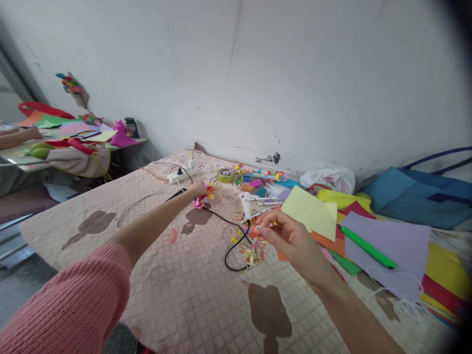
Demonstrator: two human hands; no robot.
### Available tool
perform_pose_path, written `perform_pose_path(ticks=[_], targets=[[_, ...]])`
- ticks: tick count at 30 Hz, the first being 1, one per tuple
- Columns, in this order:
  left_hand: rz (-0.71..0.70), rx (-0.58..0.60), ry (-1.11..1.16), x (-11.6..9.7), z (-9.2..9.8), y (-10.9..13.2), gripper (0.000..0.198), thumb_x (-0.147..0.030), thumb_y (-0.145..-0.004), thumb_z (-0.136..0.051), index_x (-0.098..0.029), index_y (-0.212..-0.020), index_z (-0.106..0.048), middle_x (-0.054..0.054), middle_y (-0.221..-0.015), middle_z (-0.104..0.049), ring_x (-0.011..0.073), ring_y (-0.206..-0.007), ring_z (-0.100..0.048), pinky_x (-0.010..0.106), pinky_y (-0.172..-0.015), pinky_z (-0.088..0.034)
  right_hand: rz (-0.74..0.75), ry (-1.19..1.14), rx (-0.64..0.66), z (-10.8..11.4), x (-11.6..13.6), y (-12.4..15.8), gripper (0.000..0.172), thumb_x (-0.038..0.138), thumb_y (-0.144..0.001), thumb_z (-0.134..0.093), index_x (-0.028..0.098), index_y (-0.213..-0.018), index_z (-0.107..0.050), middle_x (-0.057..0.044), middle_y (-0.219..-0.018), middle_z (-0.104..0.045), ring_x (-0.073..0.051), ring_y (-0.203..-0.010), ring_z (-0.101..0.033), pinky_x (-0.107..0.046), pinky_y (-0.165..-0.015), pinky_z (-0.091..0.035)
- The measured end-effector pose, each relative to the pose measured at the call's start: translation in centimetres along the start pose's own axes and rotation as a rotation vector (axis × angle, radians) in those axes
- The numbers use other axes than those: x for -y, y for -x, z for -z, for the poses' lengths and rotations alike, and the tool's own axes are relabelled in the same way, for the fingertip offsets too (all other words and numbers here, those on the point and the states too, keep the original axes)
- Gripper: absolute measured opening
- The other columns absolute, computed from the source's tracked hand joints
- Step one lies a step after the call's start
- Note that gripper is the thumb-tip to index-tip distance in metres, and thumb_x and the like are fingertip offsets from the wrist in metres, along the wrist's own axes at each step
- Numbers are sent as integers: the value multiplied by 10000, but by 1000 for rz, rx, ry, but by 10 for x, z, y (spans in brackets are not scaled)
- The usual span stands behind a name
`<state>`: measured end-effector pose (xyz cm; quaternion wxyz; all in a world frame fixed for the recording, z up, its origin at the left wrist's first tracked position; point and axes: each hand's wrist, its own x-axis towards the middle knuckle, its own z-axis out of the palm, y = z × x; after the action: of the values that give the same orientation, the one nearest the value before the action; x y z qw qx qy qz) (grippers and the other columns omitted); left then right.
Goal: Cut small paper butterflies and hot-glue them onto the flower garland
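My left hand (198,188) reaches far forward and closes on a small paper flower (201,201) with pink and orange petals, low over the pink checked tablecloth (177,275). My right hand (291,238) is held up nearer to me, thumb and forefinger pinched on a tiny white object (258,229) I cannot name. A white glue gun (246,204) lies between the hands, its black cord (236,243) looping toward me. Colourful paper scraps (252,253) lie below my right hand.
Stacked coloured paper sheets (387,241) with a green marker (368,247) lie at right. A white power strip (182,173), tape roll (225,175) and markers sit by the wall. A blue bag (416,196) is far right. Another person's arm (14,136) rests on a cluttered table at left.
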<state>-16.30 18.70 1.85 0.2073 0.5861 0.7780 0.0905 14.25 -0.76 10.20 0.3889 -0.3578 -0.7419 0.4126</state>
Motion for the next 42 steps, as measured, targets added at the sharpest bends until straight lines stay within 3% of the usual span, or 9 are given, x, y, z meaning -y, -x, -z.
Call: perform_pose_path(ticks=[7, 13, 17, 19, 23, 27, 31, 37, 42], targets=[[8, -87, 38, 1, 15, 17, 333, -301, -883, -539, -148, -1178, -524, 99, -1170, -556, 219, -987, -581, 419, -818, -504, 3, 3, -9, 1, 4, 7, 125, 333, -849, -555, 219, -797, -554, -37, -889, -595, -184, -829, -557, -320, -736, -454], [-54, -38, 77, 4, 37, 44, 321, -304, -883, -540, -140, -1159, -534, 92, -1124, -577, 206, -940, -596, 396, -785, -516, 8, -54, -32, -1, 7, 13, 114, 302, -839, -577, 202, -792, -548, -14, -831, -577, -148, -767, -545, -276, -691, -435], [-180, 7, 135, 14, 50, 90, 532, -218, -748, -657, -93, -1228, -462, 85, -890, -669, 210, -769, -643, 264, -616, -495, -5, -87, -75, -3, 10, 24, 104, 294, -823, -599, 205, -790, -557, 4, -790, -573, -132, -727, -530, -257, -661, -423], [-271, 66, 183, 24, 49, 122, 570, -189, -731, -633, -139, -1261, -428, 75, -939, -680, 180, -759, -645, 228, -594, -480, 3, -91, -101, -4, 10, 32, 98, 291, -821, -606, 205, -797, -567, 8, -788, -574, -126, -728, -525, -251, -666, -420], [-572, 317, 273, 51, 28, 186, 641, -225, -735, -587, -184, -1322, -335, 86, -986, -668, 161, -692, -646, 233, -563, -470, -28, -112, -65, -8, 6, 46, 114, 309, -826, -600, 201, -806, -570, -11, -850, -587, -138, -770, -548, -269, -690, -433], [-709, 289, 57, 67, 7, 222, 606, -325, -763, -586, -201, -1316, -372, 85, -1014, -645, 187, -817, -632, 286, -689, -483, -111, -121, 39, -16, -6, 50, 138, 323, -817, -601, 193, -789, -563, -25, -862, -593, -149, -772, -559, -286, -689, -441], [-807, 43, 54, 34, 7, 239, 433, -315, -791, -588, -183, -1194, -501, 95, -1051, -634, 195, -896, -605, 321, -770, -475, -158, -129, 47, -23, -15, 47, 143, 319, -807, -604, 188, -776, -556, -11, -805, -582, -138, -727, -550, -283, -677, -437], [-977, 60, 283, -46, -5, 260, 242, -328, -815, -596, -169, -996, -618, 40, -874, -655, 125, -713, -583, 240, -631, -456, -146, -171, 16, -30, -19, 44, 129, 312, -807, -597, 191, -788, -554, -5, -815, -571, -133, -724, -546, -279, -682, -443], [-1010, 33, 289, -62, -12, 258, 97, -237, -800, -603, -148, -815, -639, 12, -737, -633, 107, -653, -546, 217, -595, -416, -98, -180, 25, -28, -24, 43, 139, 312, -813, -590, 187, -767, -549, -5, -789, -550, -148, -754, -543, -304, -714, -446]])
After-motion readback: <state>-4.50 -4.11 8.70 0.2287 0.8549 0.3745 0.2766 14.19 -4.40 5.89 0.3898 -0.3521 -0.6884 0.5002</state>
